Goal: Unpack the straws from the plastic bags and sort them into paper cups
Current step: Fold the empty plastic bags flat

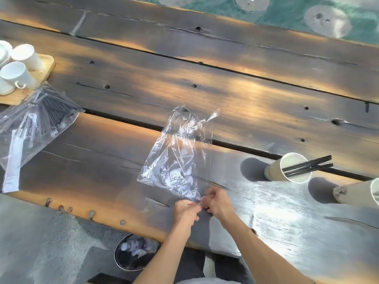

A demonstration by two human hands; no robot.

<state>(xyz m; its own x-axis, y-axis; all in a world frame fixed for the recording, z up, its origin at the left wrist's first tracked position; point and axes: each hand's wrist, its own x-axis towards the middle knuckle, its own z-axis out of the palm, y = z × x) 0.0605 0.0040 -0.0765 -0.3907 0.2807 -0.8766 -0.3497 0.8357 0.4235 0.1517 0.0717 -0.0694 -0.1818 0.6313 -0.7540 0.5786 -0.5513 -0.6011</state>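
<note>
A clear plastic bag (180, 152) lies crumpled on the dark wooden table (225, 103), and it looks empty. My left hand (185, 211) and my right hand (217, 202) pinch its near corner together. To the right stands a paper cup (287, 169) with a few black straws (309, 165) leaning out of it. A second paper cup (356, 191) shows at the right edge, cut off by the frame. At the far left lie more plastic bags (34, 124) holding black straws.
A wooden tray (48, 64) at the far left carries several white paper cups (24, 56). Below the table's near edge stands a round black bin (133, 255) with waste in it. Gaps run between the table's planks.
</note>
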